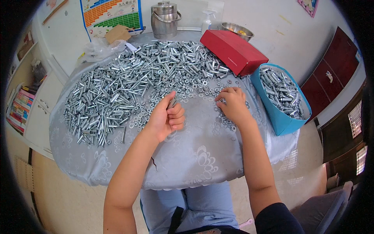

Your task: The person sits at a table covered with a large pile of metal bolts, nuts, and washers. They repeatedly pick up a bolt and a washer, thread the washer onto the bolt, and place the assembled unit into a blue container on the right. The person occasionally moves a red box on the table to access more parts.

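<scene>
My left hand [166,119] is closed in front of the pile, thumb up. Its fingers wrap a short metal anchor bolt [172,103], whose end shows beside the thumb. My right hand [233,103] reaches down on the right among loose washers [226,121], fingertips bent together at the cloth; anything between them is hidden. Beyond and left of my hands lies a wide heap of silvery bolts and metal sleeves [113,93]. More flat washers and nuts [196,90] are scattered along the heap's near edge, between my two hands.
A blue fabric bin [286,126] full of metal anchors stands at the table's right edge. Behind it lies a red box [233,50]. A steel canister [164,21], a spray bottle [206,23], a metal bowl [249,36] and a plastic bag [99,50] line the back.
</scene>
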Demonstrator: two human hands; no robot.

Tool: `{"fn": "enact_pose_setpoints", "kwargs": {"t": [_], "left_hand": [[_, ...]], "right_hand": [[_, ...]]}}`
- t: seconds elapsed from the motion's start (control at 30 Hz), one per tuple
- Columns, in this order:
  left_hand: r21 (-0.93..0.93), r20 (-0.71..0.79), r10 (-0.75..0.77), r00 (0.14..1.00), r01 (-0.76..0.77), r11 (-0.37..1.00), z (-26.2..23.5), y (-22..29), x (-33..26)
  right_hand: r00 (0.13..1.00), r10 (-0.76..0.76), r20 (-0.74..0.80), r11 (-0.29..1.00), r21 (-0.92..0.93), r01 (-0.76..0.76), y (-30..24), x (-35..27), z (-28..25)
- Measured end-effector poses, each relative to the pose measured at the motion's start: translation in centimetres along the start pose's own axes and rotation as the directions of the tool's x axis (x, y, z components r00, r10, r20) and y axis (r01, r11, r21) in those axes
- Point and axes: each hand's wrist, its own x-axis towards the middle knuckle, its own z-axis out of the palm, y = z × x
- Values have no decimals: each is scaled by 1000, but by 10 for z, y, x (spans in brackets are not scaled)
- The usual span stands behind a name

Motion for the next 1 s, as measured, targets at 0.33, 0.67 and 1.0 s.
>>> {"fn": "enact_pose_setpoints", "kwargs": {"t": [0.33,0.67,1.0], "left_hand": [[4,20,43,999,-43,999,-1,5,-4],[566,-261,310,914,-115,816,12,-20,2],[503,-210,251,945,-116,856,14,-18,1]], "right_hand": [[995,-48,-85,992,115,58,-13,2,-7],[951,-103,291,189,945,-268,-63,1,-22],[929,-91,358,205,920,-335,-62,2,-25]]}}
